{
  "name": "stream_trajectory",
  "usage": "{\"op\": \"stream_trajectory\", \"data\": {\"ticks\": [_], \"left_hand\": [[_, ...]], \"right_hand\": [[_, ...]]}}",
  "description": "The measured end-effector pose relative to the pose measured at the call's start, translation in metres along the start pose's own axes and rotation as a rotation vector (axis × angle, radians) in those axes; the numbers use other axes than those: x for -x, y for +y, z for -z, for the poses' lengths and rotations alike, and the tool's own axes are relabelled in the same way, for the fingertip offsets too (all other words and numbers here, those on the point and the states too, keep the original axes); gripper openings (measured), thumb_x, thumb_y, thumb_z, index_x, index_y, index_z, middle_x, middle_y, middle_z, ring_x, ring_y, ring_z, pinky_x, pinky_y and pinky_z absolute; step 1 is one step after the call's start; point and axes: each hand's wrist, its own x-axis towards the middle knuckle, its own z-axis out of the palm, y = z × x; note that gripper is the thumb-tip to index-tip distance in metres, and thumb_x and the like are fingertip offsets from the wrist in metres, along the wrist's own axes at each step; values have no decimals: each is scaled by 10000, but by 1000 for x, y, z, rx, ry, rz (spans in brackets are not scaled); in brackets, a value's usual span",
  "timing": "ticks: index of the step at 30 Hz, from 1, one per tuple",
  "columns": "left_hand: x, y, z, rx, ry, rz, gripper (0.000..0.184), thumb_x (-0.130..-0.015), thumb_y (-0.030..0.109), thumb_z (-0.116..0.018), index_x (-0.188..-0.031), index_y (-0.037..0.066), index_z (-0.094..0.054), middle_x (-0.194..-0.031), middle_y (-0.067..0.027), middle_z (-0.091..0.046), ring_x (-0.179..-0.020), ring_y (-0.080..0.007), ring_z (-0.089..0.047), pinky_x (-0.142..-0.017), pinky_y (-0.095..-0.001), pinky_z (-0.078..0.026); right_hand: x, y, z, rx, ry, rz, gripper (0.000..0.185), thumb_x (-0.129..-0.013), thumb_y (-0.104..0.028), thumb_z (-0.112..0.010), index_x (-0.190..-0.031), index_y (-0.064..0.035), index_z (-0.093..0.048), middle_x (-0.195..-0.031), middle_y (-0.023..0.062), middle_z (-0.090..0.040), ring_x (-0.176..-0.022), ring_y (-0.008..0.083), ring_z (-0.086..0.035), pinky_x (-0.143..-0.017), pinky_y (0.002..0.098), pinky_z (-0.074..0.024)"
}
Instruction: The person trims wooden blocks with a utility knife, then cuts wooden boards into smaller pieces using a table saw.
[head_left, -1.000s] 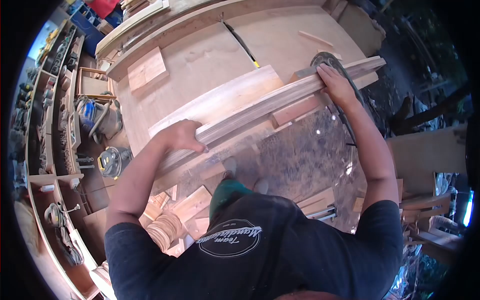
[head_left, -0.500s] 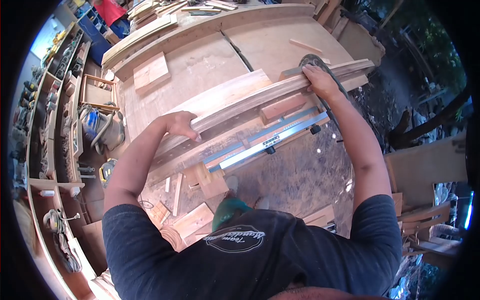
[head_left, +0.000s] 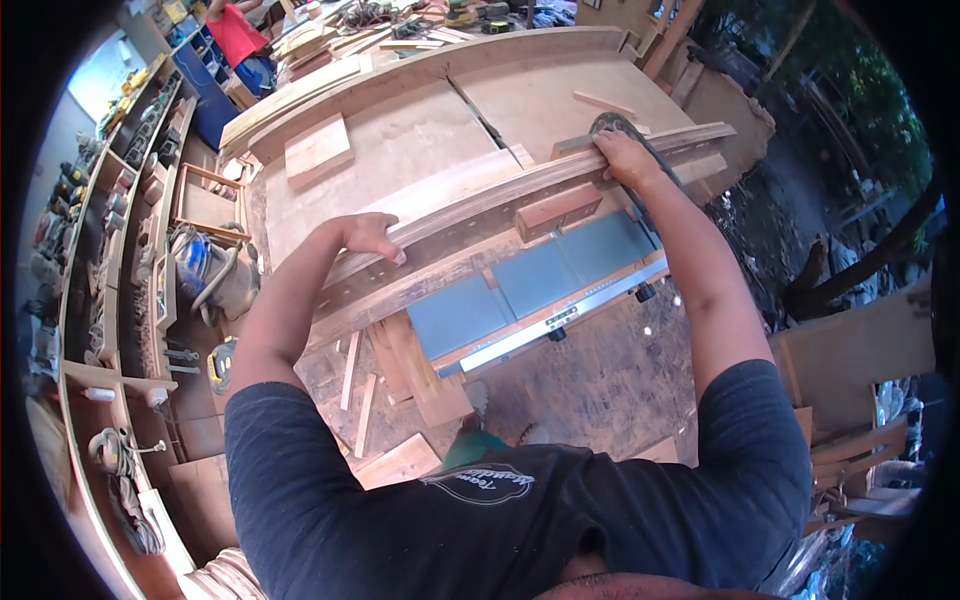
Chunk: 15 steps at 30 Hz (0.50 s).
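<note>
At the far left of the workspace, beyond the bench, a person in a red top [head_left: 237,38] stands by a blue cabinet. Next comes a flat, squarish pale wooden block [head_left: 318,150], lying on the broad plywood worktop [head_left: 410,128]. The left hand [head_left: 370,237] grasps the near-left part of a long, striped, gently curved wooden beam [head_left: 500,197], its thumb on the near side. The beam runs from beside this hand up to the right, along the near side of the worktop, with a blue-grey machine table with a silver rail [head_left: 545,262] nearer the body. A reddish-brown wooden block [head_left: 558,212] sits between the beam and that table. Farther right, the right hand [head_left: 625,158] closes over the beam's edge, just beside a dark rounded object [head_left: 612,123]. The step in hand looks like steadying the beam two-handed; the next move seems to call for even support from both hands.
</note>
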Motion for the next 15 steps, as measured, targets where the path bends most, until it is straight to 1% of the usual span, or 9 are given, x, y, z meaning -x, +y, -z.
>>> {"op": "stream_trajectory", "data": {"ticks": [3, 5, 9, 12, 14, 15], "left_hand": [[-3, -5, 0, 9, 11, -1, 793, -639, 412, -787, -1246, -46, -563, -1171, -229, -644, -1104, -310, -603, -968, -376, -451], [-5, -8, 0, 18, -1, -23, 791, -640, 422, -784, -1242, -43, -567, -1173, -223, -646, -1105, -309, -601, -971, -376, -450], [-6, -7, 0, -13, -3, -10, 803, -644, 435, -777, -1251, -44, -563, -1184, -224, -641, -1113, -312, -598, -973, -380, -448], [-9, -12, 0, -24, 37, 21, 821, -648, 444, -770, -1267, -49, -554, -1205, -234, -629, -1135, -319, -588, -984, -384, -441], [-6, -7, -1, -13, 41, -9, 808, -659, 465, -764, -1259, -40, -572, -1203, -233, -632, -1144, -324, -591, -985, -388, -443], [-5, -6, 2, -17, 42, -6, 808, -659, 465, -764, -1259, -40, -572, -1203, -233, -632, -1144, -324, -591, -985, -388, -443]], "right_hand": [[-1, -3, 2, -10, -34, -29, 558, -594, 57, -740, -1121, -27, -577, -1241, 115, -576, -1196, 321, -522, -1009, 380, -454], [-2, 1, -4, 9, -16, 10, 679, -554, 12, -798, -1184, -45, -549, -1243, 138, -577, -1212, 332, -512, -1006, 385, -450], [-5, -2, -3, 12, -57, 6, 668, -548, 18, -812, -1154, -49, -538, -1248, 141, -574, -1226, 338, -511, -999, 393, -455], [-9, -10, 10, -42, -100, -54, 630, -558, 42, -812, -1110, -47, -522, -1242, 157, -580, -1213, 350, -528, -986, 404, -463], [-15, -19, 21, -23, -267, -210, 718, -557, 70, -812, -1203, -56, -524, -1264, 167, -584, -1208, 351, -541, -991, 400, -466], [-17, -19, 19, -26, -263, -210, 718, -557, 70, -812, -1203, -56, -524, -1264, 167, -584, -1208, 351, -541, -991, 400, -466]]}}
